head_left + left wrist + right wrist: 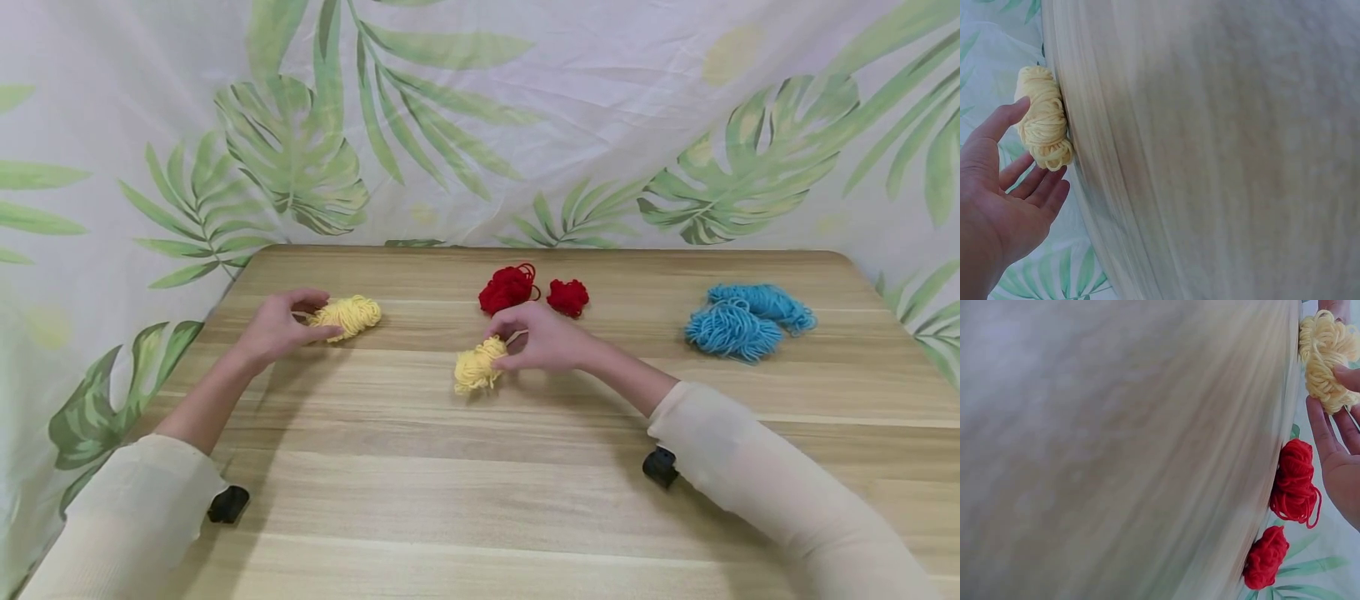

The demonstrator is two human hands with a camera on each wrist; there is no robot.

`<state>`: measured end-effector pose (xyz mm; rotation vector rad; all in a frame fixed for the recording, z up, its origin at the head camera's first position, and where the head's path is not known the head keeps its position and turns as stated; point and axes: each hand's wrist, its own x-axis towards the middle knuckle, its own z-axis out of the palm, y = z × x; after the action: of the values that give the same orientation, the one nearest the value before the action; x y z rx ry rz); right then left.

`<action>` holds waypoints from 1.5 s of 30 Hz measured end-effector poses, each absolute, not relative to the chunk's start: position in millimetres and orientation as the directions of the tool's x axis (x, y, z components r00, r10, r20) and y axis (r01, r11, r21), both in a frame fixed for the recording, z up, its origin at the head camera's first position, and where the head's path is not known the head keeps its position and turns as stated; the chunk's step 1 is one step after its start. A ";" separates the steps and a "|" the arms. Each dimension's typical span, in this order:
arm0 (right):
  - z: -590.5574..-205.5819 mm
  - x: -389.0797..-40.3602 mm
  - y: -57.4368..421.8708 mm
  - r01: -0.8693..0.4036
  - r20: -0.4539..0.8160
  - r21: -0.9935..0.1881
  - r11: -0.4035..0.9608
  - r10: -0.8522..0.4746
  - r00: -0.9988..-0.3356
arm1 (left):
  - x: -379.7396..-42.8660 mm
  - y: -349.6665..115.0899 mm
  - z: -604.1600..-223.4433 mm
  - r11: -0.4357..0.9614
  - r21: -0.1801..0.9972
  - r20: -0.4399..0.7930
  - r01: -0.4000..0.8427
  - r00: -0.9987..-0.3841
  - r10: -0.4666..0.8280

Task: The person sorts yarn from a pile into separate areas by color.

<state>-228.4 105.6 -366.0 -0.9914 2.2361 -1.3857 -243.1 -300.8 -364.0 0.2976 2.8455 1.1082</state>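
On the left of the wooden table lies a yellow yarn skein (347, 317). My left hand (288, 327) holds its left end loosely, thumb on the near side and fingers on the far side. In the left wrist view the thumb lies on this yellow skein (1044, 122), with some fingertips partly hidden by it. Near the table's middle, my right hand (542, 337) pinches a second yellow skein (477, 367) between thumb and fingers. The right wrist view shows that looped yellow skein (1327, 365) with the right thumb across it; whether it touches the table I cannot tell.
Two red yarn bundles (567, 297) sit just beyond my right hand. Further right, two blue yarn skeins (735, 332) lie against each other. The wooden table (420, 500) ends at a leaf-patterned cloth (450, 125) behind. Black devices (660, 467) show under both sleeves.
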 end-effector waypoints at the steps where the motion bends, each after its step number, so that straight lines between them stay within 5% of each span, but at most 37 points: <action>1: -365.6 -228.8 104.3 -0.385 0.077 -0.877 0.289 -0.705 -0.705 | -243.2 -300.7 -363.8 0.719 0.679 -0.001 0.148 -0.979 0.202; 35: -363.3 -240.9 66.1 -0.391 0.108 -0.883 0.260 -0.698 -0.708 | -244.4 -302.4 -364.5 0.765 0.625 0.047 0.155 -0.986 0.162; 45: -361.4 -239.3 48.7 -0.375 0.099 -0.874 0.308 -0.642 -0.760 | -243.3 -302.7 -365.1 0.775 0.605 0.064 0.183 -0.981 0.181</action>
<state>-239.3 48.7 -361.4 -0.9237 2.3096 -1.4313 -243.3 -302.7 -365.1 0.3042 2.9618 1.0100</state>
